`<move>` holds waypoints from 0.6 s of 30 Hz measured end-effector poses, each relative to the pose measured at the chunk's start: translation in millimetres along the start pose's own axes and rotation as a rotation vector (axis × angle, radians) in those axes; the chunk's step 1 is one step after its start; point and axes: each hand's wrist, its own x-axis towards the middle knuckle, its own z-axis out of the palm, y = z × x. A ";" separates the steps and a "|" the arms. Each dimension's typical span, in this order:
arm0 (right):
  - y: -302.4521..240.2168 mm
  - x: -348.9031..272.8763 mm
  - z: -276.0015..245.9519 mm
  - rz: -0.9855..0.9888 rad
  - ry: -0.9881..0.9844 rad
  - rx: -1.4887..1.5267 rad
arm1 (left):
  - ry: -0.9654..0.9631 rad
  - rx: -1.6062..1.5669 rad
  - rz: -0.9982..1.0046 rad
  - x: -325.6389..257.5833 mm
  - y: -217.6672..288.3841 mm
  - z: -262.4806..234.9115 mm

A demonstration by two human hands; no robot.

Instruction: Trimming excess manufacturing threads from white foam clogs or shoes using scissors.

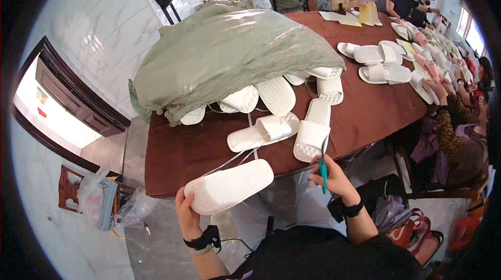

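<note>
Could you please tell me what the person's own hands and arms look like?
The left hand and right hand are gloveless, with uncovered forearms. Each wrist wears a black strap with a dark attachment. The left also has a pale band, and a thin dark cable shows beside it.

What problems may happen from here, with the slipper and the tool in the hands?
The slim tip of the teal-handled tool in the right hand appears over or against the white slide, so it might scratch it. The left hand grips the white slipper near one end only; it could slip and perhaps fall.
</note>
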 end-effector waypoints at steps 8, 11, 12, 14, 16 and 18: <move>-3.5 14.4 45.6 0.136 -0.475 0.039 | 0.109 0.026 0.102 -22.8 10.1 -17.1; 12.6 22.0 53.6 -0.095 -0.814 -0.033 | 0.074 0.037 0.139 -27.3 21.4 -5.7; 19.5 22.7 57.1 -0.094 -0.807 -0.029 | 0.052 0.038 0.160 -28.3 24.1 -3.5; 35.2 24.3 64.0 -0.088 -0.882 0.044 | -0.020 0.098 0.194 -34.3 25.8 -5.5; 24.7 30.6 64.7 -0.053 -0.959 -0.058 | -0.083 0.158 0.228 -40.0 27.3 -5.1; 35.9 38.7 68.0 -0.041 -1.012 -0.050 | -0.120 0.288 0.248 -45.4 29.5 0.3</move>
